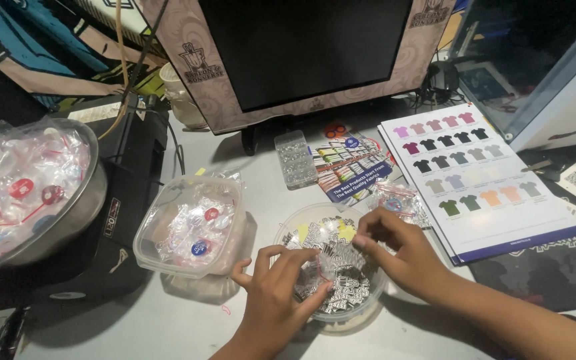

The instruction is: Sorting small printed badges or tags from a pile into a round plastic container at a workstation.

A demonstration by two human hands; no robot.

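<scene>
Fingers of the left hand point(276, 288) and right hand point(395, 250) pinch narrow on a small clear bag point(330, 261), held over the round clear tub point(361, 310) of silvery pieces. Left of it sits the metal bowl point(81, 207), then the square plastic container point(147, 233) of wrapped badges.

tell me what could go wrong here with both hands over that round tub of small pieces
1. The left hand and right hand pinch a small clear bag above the round clear tub; pieces could spill.
2. The tub sits near the table's front edge and might get nudged off.
3. The square container of wrapped badges sits close to the left hand and might get knocked.
</scene>
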